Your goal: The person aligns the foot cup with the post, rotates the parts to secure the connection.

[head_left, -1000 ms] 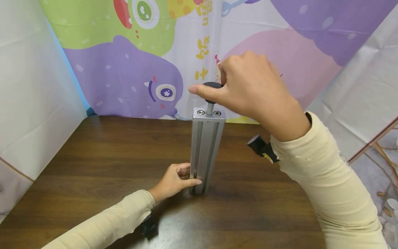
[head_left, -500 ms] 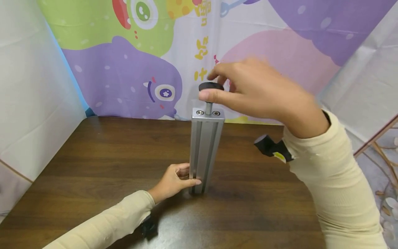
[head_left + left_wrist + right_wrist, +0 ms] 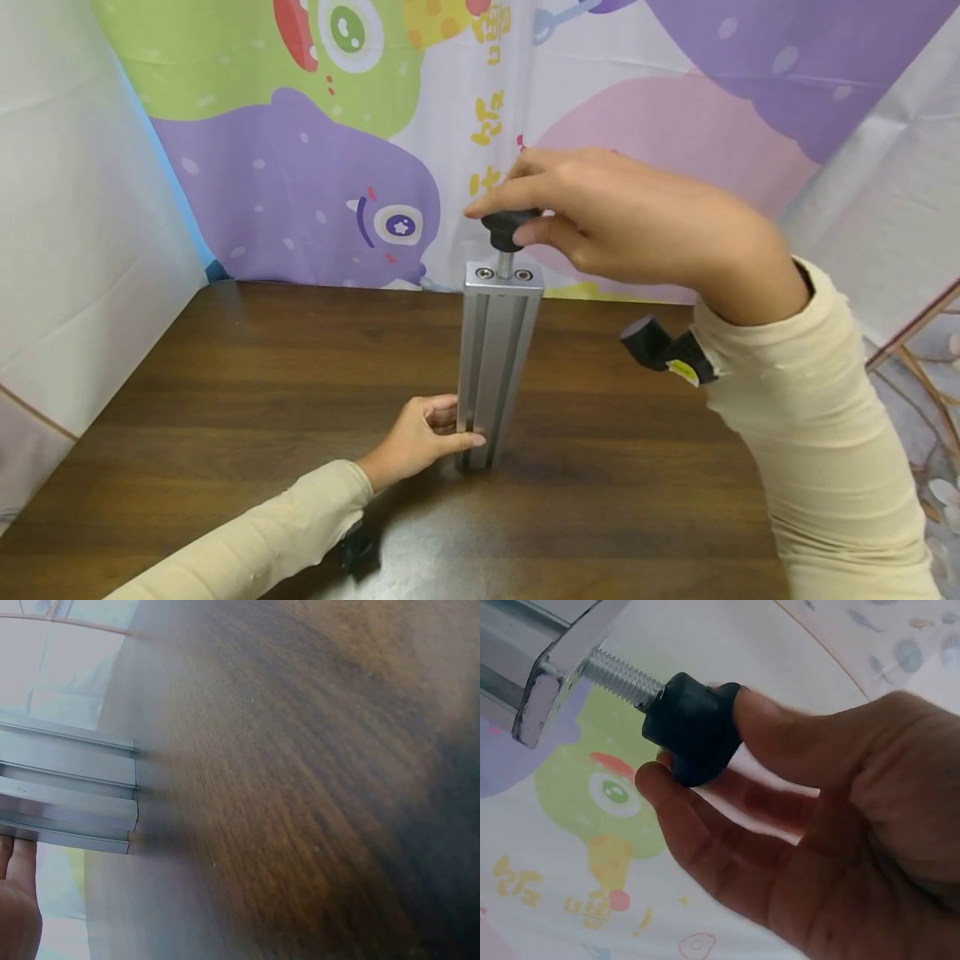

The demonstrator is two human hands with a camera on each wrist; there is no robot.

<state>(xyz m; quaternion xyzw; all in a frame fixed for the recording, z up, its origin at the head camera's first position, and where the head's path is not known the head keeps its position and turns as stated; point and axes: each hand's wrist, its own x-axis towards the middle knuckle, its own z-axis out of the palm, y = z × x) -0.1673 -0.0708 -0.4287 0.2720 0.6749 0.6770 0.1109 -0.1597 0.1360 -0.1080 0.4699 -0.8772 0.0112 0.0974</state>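
A silver aluminium profile (image 3: 497, 358) stands upright on the wooden table (image 3: 300, 350). Its end plate (image 3: 504, 283) has two screws, with a threaded rod (image 3: 622, 679) rising between them. On the rod sits a black star knob (image 3: 694, 727), a stretch of bare thread showing below it. My right hand (image 3: 630, 218) pinches this knob between thumb and fingers. Low on the profile, my left hand (image 3: 412, 440) grips it, thumb on the near face and fingers behind, partly hidden. In the left wrist view the profile's foot (image 3: 75, 776) meets the table.
A printed cartoon curtain (image 3: 315, 192) hangs behind the table. White panels flank both sides, the left one (image 3: 67, 208) reaching down to the table edge. Black wrist cameras are strapped to both sleeves (image 3: 810, 400).
My right hand has loosened from the knob, drawn slightly back right while turning, and grips it again with thumb on the near side. My left hand and the profile have stayed still.
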